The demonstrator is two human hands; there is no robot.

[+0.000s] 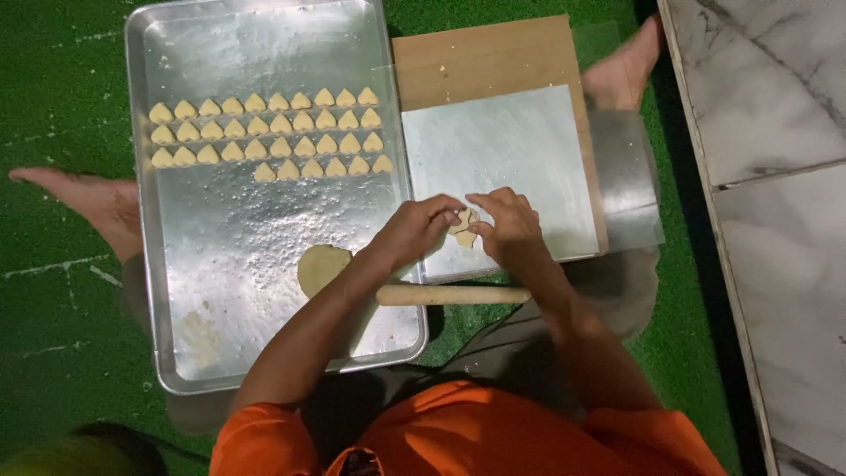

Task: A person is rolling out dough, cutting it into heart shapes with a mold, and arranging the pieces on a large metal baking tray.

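Both hands, left hand [419, 231] and right hand [505, 225], pinch a small pale dough piece [463, 226] above the square silver sheet [511, 150] on a wooden board [480, 57]. Green artificial turf [62, 62] underlies the large aluminium baking tray [256, 53] holding heart-shaped dough cookies [269, 132], beside a wooden rolling pin [449, 294].

one head-worn view looks steeply down, fairly close, over the baking tray [141, 220].

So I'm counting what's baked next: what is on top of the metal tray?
On the metal tray lie four rows of small heart-shaped dough pieces and a flat dough lump. The left forearm covers part of the tray's near end, so anything beneath it is hidden.
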